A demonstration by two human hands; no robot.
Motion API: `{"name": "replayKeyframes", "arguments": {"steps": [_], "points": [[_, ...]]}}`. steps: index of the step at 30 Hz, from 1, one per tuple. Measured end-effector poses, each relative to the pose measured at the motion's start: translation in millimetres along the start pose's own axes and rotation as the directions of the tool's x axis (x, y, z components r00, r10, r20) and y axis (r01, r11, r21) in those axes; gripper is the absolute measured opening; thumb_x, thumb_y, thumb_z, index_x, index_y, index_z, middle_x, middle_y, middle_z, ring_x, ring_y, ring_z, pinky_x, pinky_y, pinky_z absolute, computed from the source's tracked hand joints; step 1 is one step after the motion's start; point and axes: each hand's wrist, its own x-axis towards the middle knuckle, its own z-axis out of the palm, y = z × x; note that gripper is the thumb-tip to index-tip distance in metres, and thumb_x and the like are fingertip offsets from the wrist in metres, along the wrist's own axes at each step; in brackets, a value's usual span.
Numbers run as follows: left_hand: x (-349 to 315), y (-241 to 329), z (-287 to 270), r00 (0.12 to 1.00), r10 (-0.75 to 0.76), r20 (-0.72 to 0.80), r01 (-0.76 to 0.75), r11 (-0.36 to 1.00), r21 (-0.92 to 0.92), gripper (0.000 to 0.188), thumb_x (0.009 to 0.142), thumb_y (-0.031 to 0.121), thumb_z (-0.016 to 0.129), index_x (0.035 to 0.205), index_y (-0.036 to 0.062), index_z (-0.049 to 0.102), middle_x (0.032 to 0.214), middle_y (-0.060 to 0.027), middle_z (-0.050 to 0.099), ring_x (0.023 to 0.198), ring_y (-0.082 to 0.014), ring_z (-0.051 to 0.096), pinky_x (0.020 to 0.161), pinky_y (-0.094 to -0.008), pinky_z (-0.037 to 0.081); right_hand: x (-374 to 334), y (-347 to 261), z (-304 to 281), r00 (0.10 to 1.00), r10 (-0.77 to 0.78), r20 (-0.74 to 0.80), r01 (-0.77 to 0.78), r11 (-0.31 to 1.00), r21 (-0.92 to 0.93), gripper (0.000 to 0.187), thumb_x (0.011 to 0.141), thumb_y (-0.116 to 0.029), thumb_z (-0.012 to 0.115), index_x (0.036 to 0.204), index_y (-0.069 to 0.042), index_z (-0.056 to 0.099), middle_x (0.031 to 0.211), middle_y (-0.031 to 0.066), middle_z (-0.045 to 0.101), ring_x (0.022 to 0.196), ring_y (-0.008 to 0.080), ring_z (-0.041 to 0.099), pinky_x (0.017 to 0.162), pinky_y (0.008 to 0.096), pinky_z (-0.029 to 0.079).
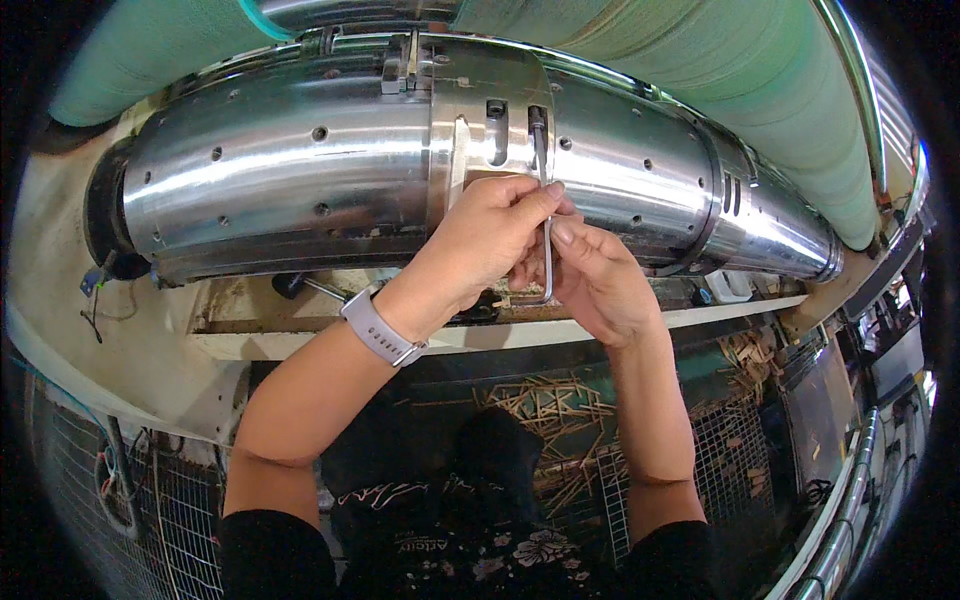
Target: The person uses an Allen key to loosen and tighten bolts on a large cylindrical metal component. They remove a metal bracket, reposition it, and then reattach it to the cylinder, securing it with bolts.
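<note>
A bent metal hex key stands upright against a steel collar band on a large shiny cylinder. Its upper end reaches into the right-hand one of two slots, where a dark socket screw sits. My left hand pinches the key's shaft between thumb and fingers. Just below and to the right, my right hand is closed round the same shaft, its thumb against it. The key's short bent leg shows at the bottom, between the hands. Some fingertips are hidden behind the thumbs.
Green-covered rollers run above the cylinder. Under it a pale machine ledge crosses, with a dark-headed tool on it. Cut strips litter the floor by a wire mesh grid. Another slotted collar sits farther right.
</note>
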Motion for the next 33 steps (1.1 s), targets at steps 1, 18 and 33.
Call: {"name": "replayKeyframes", "arguments": {"steps": [1,18,33], "points": [[1,-2,-1,1.000,0.010,0.003,-0.010,1.000,-0.023,0.030,0.093,0.026,0.048,0.097,-0.0018,0.060,0.062,-0.0037,0.055,0.043,-0.0086,0.045,0.039,-0.0218,0.040,1,1,-1,1.000,-0.015,0.020,0.015,1.000,-0.005,0.022,0.089,-0.021,0.055,0.083,-0.001,0.062,0.076,0.0056,0.060,0.065,0.0150,0.056,0.065,0.0278,0.046],[5,-7,0,0.995,0.101,-0.010,-0.101,0.995,0.007,0.031,0.094,0.026,0.047,0.097,-0.0022,0.060,0.064,-0.0010,0.054,0.048,-0.0070,0.048,0.040,-0.0203,0.040,7,6,-13,0.994,-0.060,0.093,0.055,0.997,0.062,0.015,0.087,-0.015,0.058,0.084,0.000,0.059,0.074,0.0072,0.060,0.065,0.0178,0.059,0.064,0.0261,0.049],[6,-8,-3,0.992,0.127,0.016,-0.128,0.980,0.150,0.033,0.094,0.026,0.047,0.099,-0.0044,0.059,0.070,-0.0040,0.057,0.058,-0.0088,0.055,0.050,-0.0226,0.046,3,12,-4,0.984,-0.176,-0.030,0.171,0.976,-0.135,0.019,0.085,-0.013,0.061,0.072,-0.004,0.052,0.063,0.0042,0.054,0.052,0.0134,0.053,0.047,0.0260,0.045]]}}
